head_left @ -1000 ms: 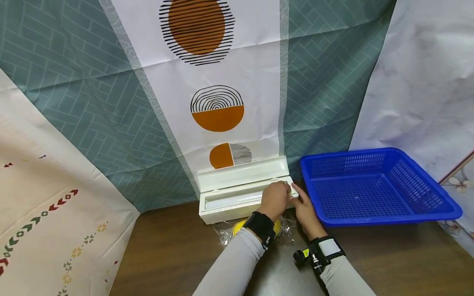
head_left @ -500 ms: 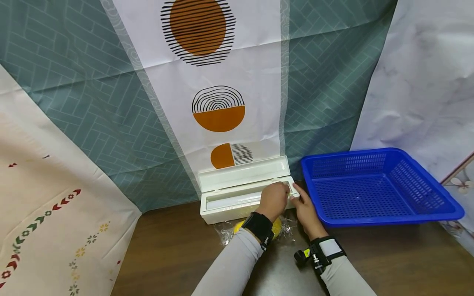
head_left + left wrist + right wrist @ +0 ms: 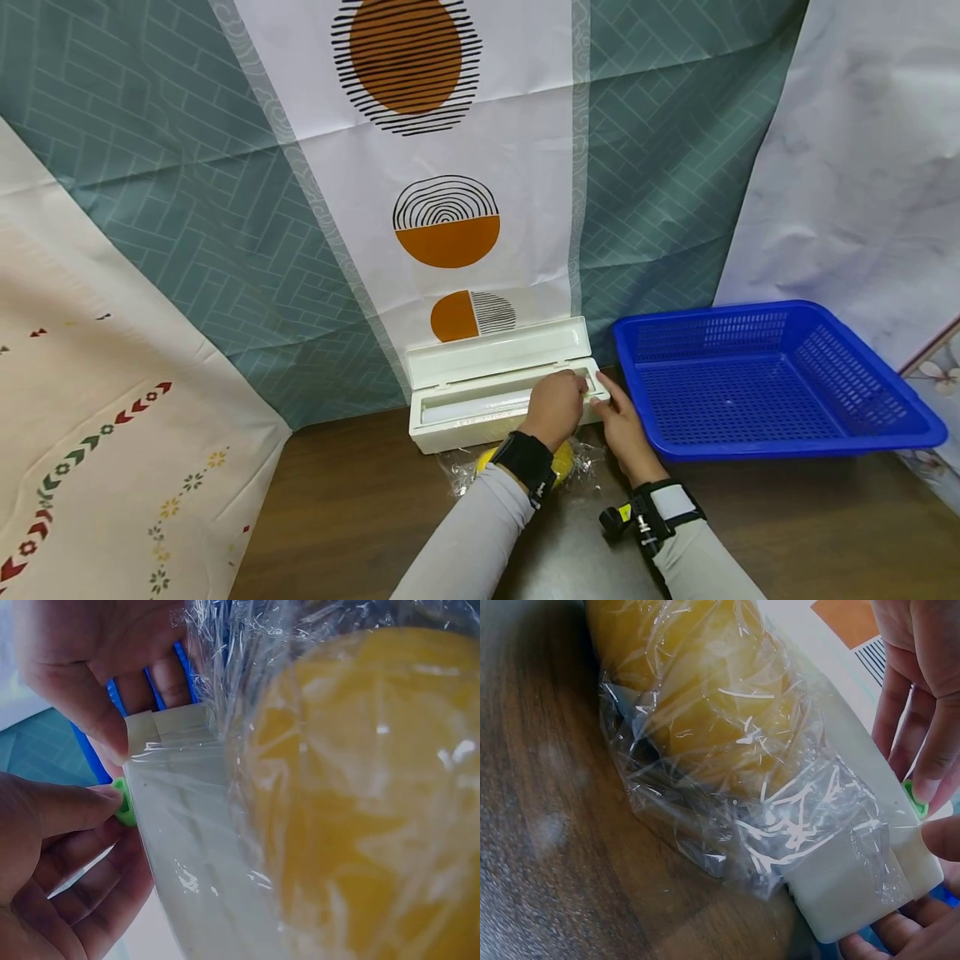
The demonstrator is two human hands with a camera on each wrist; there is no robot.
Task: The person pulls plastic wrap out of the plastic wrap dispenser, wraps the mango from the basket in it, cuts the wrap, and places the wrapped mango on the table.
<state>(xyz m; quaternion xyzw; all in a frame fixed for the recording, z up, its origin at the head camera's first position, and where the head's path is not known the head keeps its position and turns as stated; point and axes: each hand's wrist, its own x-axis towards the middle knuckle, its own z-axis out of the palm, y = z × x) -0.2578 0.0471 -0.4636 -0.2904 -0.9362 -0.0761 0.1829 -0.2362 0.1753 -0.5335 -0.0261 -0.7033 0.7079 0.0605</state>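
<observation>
A long white plastic wrap dispenser (image 3: 457, 433) lies against the back wall with its lid raised and a roll of film (image 3: 472, 406) inside. At its right end, my left hand (image 3: 555, 408) pinches a small green slider (image 3: 124, 802) between thumb and fingers on the dispenser's edge. My right hand (image 3: 624, 433) holds that same end, thumb on top and fingers below, as the right wrist view shows. In front sits a rounded yellow item (image 3: 712, 705) covered in clear, crinkled film (image 3: 780, 825). Its kind cannot be told, and my left wrist partly hides it in the head view.
A blue perforated plastic basket (image 3: 750, 400) stands close to the dispenser's right end. All this rests on a brown wooden table (image 3: 337, 517). Patterned cloths (image 3: 225, 208) hang behind and at both sides.
The head view has shifted slightly, so everything appears a little further right. Both hands keep the same hold at the dispenser's right end.
</observation>
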